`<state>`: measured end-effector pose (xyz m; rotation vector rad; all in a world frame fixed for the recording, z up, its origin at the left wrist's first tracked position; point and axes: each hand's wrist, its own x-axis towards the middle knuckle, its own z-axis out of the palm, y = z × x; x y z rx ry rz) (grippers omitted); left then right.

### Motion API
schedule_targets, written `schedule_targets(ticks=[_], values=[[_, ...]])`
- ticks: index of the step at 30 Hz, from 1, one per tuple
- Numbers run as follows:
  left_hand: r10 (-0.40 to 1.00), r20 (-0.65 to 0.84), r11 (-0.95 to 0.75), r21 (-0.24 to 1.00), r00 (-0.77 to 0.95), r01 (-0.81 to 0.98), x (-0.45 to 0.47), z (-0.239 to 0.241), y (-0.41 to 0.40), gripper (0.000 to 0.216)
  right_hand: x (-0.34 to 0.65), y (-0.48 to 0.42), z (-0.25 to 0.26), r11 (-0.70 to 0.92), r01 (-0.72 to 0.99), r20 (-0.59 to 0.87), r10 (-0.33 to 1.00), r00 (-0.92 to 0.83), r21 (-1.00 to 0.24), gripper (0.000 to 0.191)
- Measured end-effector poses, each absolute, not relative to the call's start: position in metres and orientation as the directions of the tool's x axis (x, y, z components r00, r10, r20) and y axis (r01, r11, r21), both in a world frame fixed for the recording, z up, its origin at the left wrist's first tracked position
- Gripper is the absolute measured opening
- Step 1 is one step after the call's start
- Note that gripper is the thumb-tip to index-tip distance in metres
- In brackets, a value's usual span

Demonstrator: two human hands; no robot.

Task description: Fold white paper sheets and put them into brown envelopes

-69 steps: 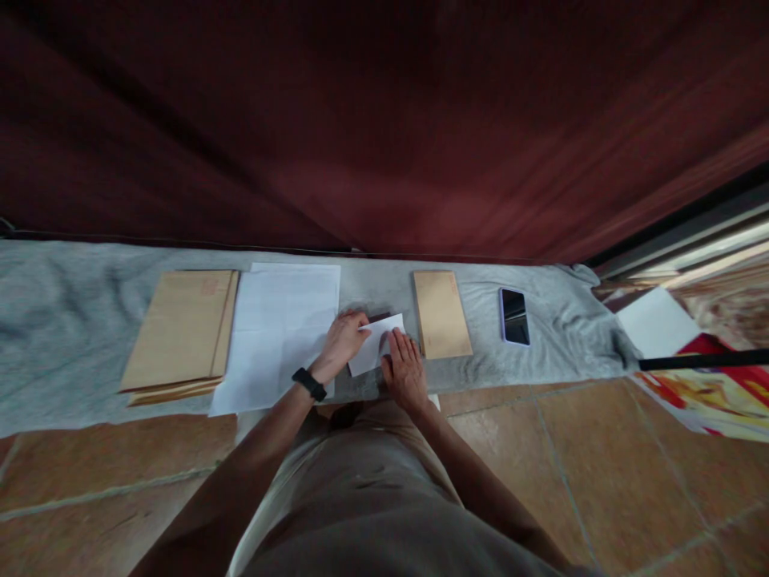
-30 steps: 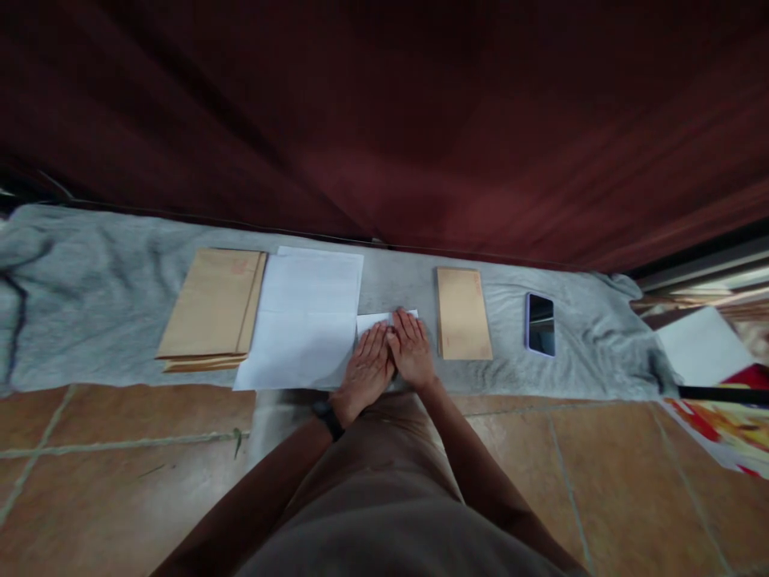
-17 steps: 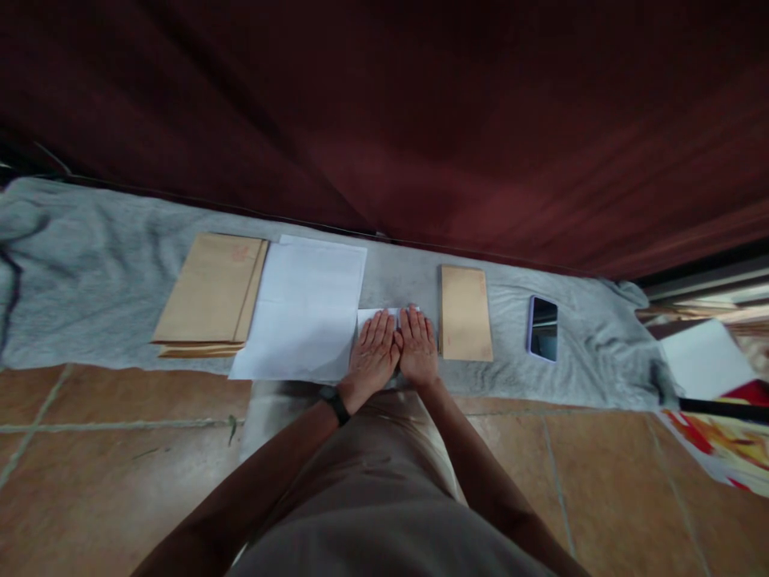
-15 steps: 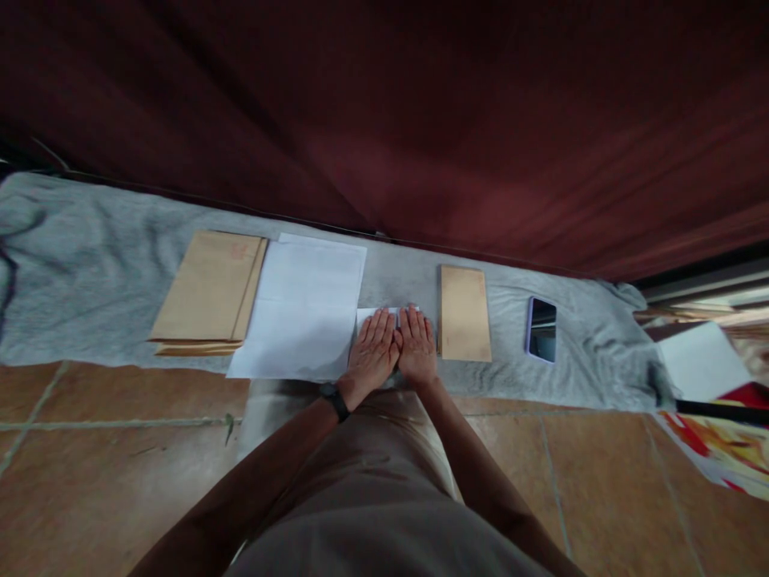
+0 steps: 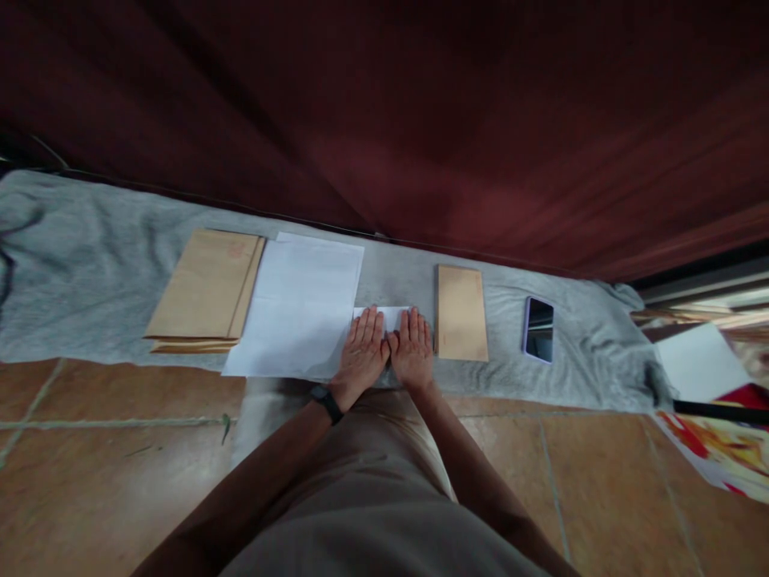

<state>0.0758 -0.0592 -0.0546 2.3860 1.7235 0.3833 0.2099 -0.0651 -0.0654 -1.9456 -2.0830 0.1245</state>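
Observation:
A small piece of white paper (image 5: 395, 318), seemingly folded, lies on the grey cloth (image 5: 396, 276) under both my hands. My left hand (image 5: 363, 350) rests flat on its left part, fingers stretched forward; a dark watch is on that wrist. Flat on the right part is my right hand (image 5: 412, 349), its fingers also extended and the thumbs close together. Most of the paper is hidden beneath the palms. Left of it are larger white sheets (image 5: 303, 304), touching or nearly touching my left hand. A brown envelope (image 5: 462, 312) lies just right of my right hand.
A stack of larger brown envelopes (image 5: 207, 284) lies at the left. A phone (image 5: 539, 329) rests farther right on the cloth. Dark red fabric (image 5: 384, 120) rises behind the cloth-covered surface. Printed colourful packaging (image 5: 721, 449) is at the far right, above the tiled floor (image 5: 150, 481).
My left hand has slid a little to the left, away from the right hand, uncovering more of the paper between them. The view has shifted slightly.

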Motion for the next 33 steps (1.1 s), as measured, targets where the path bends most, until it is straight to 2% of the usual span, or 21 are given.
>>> schedule_targets(ticks=[7, 11, 15, 18, 22, 28, 33], values=[[0.948, 0.124, -0.316, 0.313, 0.292, 0.896, 0.075, -0.055, -0.06, 0.064, 0.204, -0.085, -0.072, 0.052, 0.955, 0.253, 0.967, 0.026, -0.293, 0.061], [0.948, 0.148, -0.317, 0.337, 0.283, 0.887, 0.076, -0.058, -0.06, 0.066, 0.206, -0.101, -0.072, 0.083, 0.95, 0.282, 0.959, 0.006, -0.301, 0.063], [0.949, 0.154, -0.312, 0.332, 0.275, 0.89, 0.076, -0.058, -0.059, 0.065, 0.213, -0.121, -0.067, 0.115, 0.954, 0.267, 0.963, -0.038, -0.277, 0.064], [0.95, 0.139, -0.31, 0.324, 0.279, 0.894, 0.076, -0.054, -0.06, 0.061, 0.218, -0.132, -0.063, 0.122, 0.959, 0.199, 0.977, -0.072, -0.254, 0.061], [0.916, 0.119, -0.401, 0.315, 0.384, 0.86, 0.075, -0.048, -0.071, 0.055, 0.223, -0.137, -0.059, 0.128, 0.959, 0.135, 0.986, -0.096, -0.252, 0.055], [0.848, 0.076, -0.52, 0.301, 0.524, 0.799, 0.058, -0.044, -0.095, 0.056, 0.226, -0.137, -0.059, 0.165, 0.949, 0.187, 0.975, -0.116, -0.27, 0.055], [0.834, 0.038, -0.539, 0.27, 0.55, 0.798, 0.04, -0.044, -0.11, 0.059, 0.23, -0.137, -0.059, 0.19, 0.943, 0.188, 0.972, -0.141, -0.275, 0.053]])
